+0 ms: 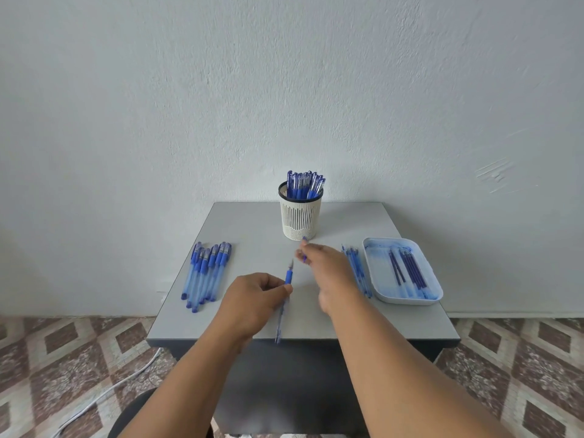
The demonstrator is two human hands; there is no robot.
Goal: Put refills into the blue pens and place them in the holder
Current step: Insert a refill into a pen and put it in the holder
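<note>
Nearest, the left hand [252, 295] grips an uncapped translucent blue pen [283, 306], tip toward twelve o'clock. At one o'clock the right hand [325, 267] pinches its small blue cap [304, 248]. Capping seems next, then the white slotted holder [300, 216] beyond on the grey worktop [246, 229].

Both bare forearms are extended forward. The left hand [252, 298] is curled, back upward, with a pen [283, 305] pinched between thumb and fingers. The right hand [325, 267] is reached further forward, blurred, with a small blue piece [304, 248] gripped.
</note>
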